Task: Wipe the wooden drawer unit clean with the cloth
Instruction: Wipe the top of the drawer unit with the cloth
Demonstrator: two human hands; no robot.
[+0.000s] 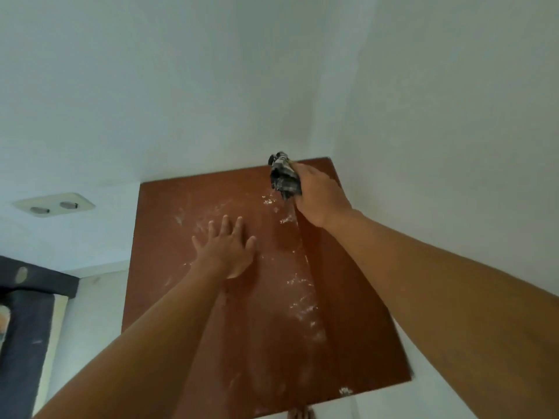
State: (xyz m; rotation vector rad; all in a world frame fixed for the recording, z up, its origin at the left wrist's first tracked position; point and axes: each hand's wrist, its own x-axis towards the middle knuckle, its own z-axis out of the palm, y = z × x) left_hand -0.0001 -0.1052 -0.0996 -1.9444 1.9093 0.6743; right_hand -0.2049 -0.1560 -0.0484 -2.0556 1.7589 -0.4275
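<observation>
I look down on the reddish-brown top of the wooden drawer unit (169, 267), which stands in a corner between two white walls. White dust and smears streak its middle and right part. My left hand (227, 252) lies flat on the top with its fingers spread. My right hand (317, 195) grips a bunched dark, black-and-white patterned cloth (282, 176) near the far right corner; whether the cloth touches the surface I cannot tell.
A cream double wall socket (53, 204) sits on the left wall. A dark block of furniture (27, 328) stands at the lower left on the pale floor. Toes (298, 414) show at the unit's near edge.
</observation>
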